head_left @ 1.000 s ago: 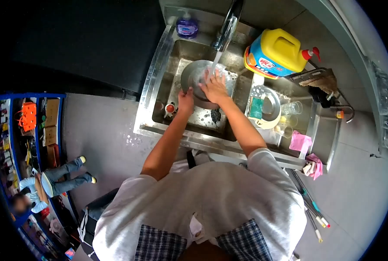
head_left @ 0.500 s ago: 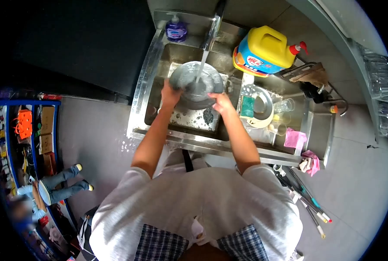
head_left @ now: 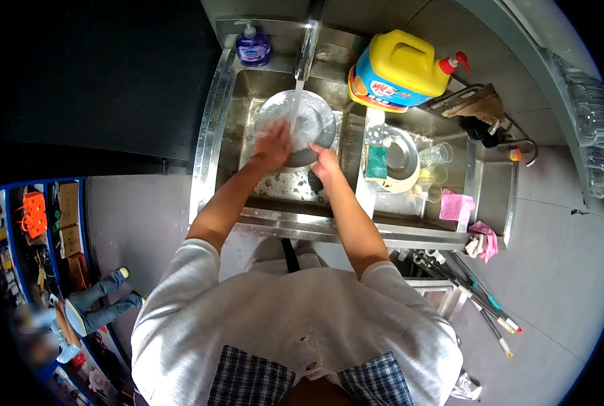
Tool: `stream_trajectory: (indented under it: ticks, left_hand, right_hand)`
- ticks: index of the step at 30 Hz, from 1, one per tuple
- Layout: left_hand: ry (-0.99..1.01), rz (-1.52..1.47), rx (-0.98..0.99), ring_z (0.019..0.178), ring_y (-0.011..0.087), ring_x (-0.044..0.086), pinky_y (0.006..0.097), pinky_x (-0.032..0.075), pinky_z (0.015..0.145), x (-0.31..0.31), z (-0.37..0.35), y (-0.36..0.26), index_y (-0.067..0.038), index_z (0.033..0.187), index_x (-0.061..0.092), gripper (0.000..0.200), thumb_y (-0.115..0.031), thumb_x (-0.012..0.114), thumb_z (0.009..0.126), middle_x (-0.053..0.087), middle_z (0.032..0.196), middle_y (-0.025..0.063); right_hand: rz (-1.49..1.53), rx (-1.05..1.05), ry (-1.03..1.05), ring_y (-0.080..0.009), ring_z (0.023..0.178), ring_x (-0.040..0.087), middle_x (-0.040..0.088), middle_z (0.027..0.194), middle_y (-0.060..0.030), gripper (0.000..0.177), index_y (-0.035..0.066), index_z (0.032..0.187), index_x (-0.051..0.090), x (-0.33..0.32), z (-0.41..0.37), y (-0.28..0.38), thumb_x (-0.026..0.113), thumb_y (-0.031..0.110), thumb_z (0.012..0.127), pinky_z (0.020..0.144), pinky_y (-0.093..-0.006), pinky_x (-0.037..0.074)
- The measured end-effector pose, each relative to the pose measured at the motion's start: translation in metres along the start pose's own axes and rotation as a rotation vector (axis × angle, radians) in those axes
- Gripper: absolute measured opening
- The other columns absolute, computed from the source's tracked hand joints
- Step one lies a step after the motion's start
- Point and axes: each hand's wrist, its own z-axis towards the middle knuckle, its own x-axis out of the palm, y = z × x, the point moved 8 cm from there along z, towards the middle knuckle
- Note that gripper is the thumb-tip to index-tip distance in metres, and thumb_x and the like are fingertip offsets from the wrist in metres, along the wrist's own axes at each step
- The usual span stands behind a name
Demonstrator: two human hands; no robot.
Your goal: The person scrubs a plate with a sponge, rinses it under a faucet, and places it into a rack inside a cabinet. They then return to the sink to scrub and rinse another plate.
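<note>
A round grey metal bowl (head_left: 315, 122) is tilted under the running tap (head_left: 307, 51), and water pours onto its wet inner face. My right hand (head_left: 324, 162) grips its near right rim, thumb on top and the other fingers hidden beneath. Over the left part of the bowl lies my left hand (head_left: 273, 143), its fingers stretched out and blurred by motion. Below them is the left sink basin (head_left: 261, 196), its floor wet and spotted with suds. A dark scrubber (head_left: 315, 181) lies there, partly hidden behind my right hand.
A yellow detergent jug (head_left: 403, 68) and a purple soap bottle (head_left: 252, 47) stand behind the basins. The right basin holds a green sponge (head_left: 376, 162), a pale round dish (head_left: 402, 179) and clear cups (head_left: 437, 154). Pink cloths (head_left: 456, 205) hang nearby. A person (head_left: 92, 304) stands far left.
My left hand has left the bowl's left rim and moved onto its inner face. The bowl is tilted more, with my right hand still at its rim. The camera view has shifted slightly.
</note>
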Motion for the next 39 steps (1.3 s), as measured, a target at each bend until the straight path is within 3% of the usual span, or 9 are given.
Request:
stream_trajectory:
  ticks: [2, 5, 10, 18, 21, 26, 30, 33, 39]
  left_hand:
    - [-0.191, 0.106, -0.16, 0.134, 0.0381, 0.028, 0.0528, 0.023, 0.107, -0.016, -0.006, 0.025, -0.008, 0.143, 0.027, 0.065, -0.027, 0.055, 0.088, 0.025, 0.148, 0.0182]
    - [-0.605, -0.424, -0.328, 0.132, 0.0398, 0.03, 0.0439, 0.022, 0.11, -0.021, -0.018, 0.066, -0.001, 0.139, 0.032, 0.064, -0.013, 0.06, 0.083, 0.033, 0.141, 0.0244]
    - [-0.51, -1.614, -0.939, 0.096, 0.0233, 0.057, 0.0328, 0.046, 0.084, 0.077, -0.03, 0.103, 0.001, 0.123, 0.05, 0.049, -0.009, 0.068, 0.078, 0.06, 0.11, 0.0109]
    - [-0.4, -1.77, -0.939, 0.086, 0.0189, 0.058, 0.0359, 0.047, 0.071, 0.065, -0.044, 0.097, 0.0, 0.116, 0.057, 0.042, -0.023, 0.07, 0.082, 0.06, 0.104, 0.0082]
    - [-0.567, -1.679, -0.629, 0.08, 0.0151, 0.057, 0.0315, 0.043, 0.073, 0.022, -0.048, 0.105, -0.001, 0.101, 0.064, 0.018, -0.007, 0.063, 0.084, 0.064, 0.094, 0.0036]
    - [-0.475, -1.345, -0.446, 0.101, 0.0182, 0.054, 0.0332, 0.043, 0.085, -0.038, -0.07, 0.099, -0.004, 0.117, 0.054, 0.035, 0.004, 0.058, 0.083, 0.06, 0.109, 0.006]
    - [-0.315, -1.484, -0.771, 0.102, 0.0208, 0.055, 0.0356, 0.044, 0.086, -0.036, -0.089, 0.097, -0.006, 0.118, 0.051, 0.039, 0.007, 0.057, 0.082, 0.059, 0.113, 0.0073]
    - [-0.148, -1.571, -0.961, 0.095, 0.0272, 0.061, 0.0414, 0.055, 0.06, -0.024, -0.096, 0.089, -0.009, 0.119, 0.05, 0.041, 0.007, 0.054, 0.081, 0.061, 0.104, 0.0102]
    - [-0.048, -2.179, -0.884, 0.095, 0.0282, 0.06, 0.0418, 0.05, 0.078, 0.055, -0.082, 0.048, -0.011, 0.118, 0.053, 0.035, -0.002, 0.062, 0.085, 0.06, 0.11, 0.0068]
  right_hand:
    - [-0.01, -0.013, -0.016, -0.0296, 0.095, 0.061, 0.063, 0.106, -0.0139, 0.033, -0.002, 0.113, 0.055, 0.001, 0.007, -0.003, 0.063, -0.002, 0.081, 0.082, -0.047, 0.05]
    - [0.008, -0.005, 0.0, -0.0312, 0.097, 0.061, 0.063, 0.108, -0.0145, 0.034, 0.0, 0.114, 0.055, 0.017, 0.014, -0.006, 0.063, -0.003, 0.08, 0.082, -0.0496, 0.049]
    - [-0.06, -0.159, 0.062, -0.0272, 0.089, 0.063, 0.065, 0.101, -0.0132, 0.028, 0.0, 0.108, 0.059, 0.048, 0.004, 0.004, 0.062, -0.003, 0.081, 0.079, -0.043, 0.051]
    - [-0.225, -0.277, 0.09, -0.0229, 0.084, 0.065, 0.067, 0.093, -0.0122, 0.025, -0.003, 0.101, 0.061, 0.055, 0.008, 0.024, 0.064, -0.007, 0.077, 0.072, -0.0367, 0.053]
    - [-0.323, -0.457, -0.01, -0.022, 0.077, 0.064, 0.067, 0.087, -0.0109, 0.028, -0.003, 0.101, 0.06, 0.048, 0.037, 0.028, 0.068, -0.004, 0.074, 0.067, -0.0367, 0.052]
    - [-0.155, -0.039, 0.097, -0.0245, 0.089, 0.063, 0.064, 0.098, -0.0112, 0.036, 0.0, 0.111, 0.056, 0.049, 0.054, -0.029, 0.067, 0.0, 0.077, 0.076, -0.0403, 0.052]
    - [-0.117, 0.131, 0.156, -0.0246, 0.092, 0.058, 0.059, 0.105, -0.0079, 0.058, 0.012, 0.133, 0.043, 0.045, 0.047, -0.049, 0.061, -0.002, 0.08, 0.081, -0.0414, 0.048]
    - [-0.108, 0.13, 0.164, -0.0262, 0.099, 0.059, 0.06, 0.111, -0.0103, 0.047, 0.011, 0.126, 0.046, 0.013, 0.054, -0.06, 0.055, -0.005, 0.083, 0.086, -0.0425, 0.049]
    - [-0.128, -0.095, 0.157, -0.0232, 0.101, 0.06, 0.06, 0.115, -0.0091, 0.054, 0.008, 0.131, 0.047, 0.01, -0.006, 0.019, 0.045, -0.014, 0.081, 0.085, -0.0357, 0.05]
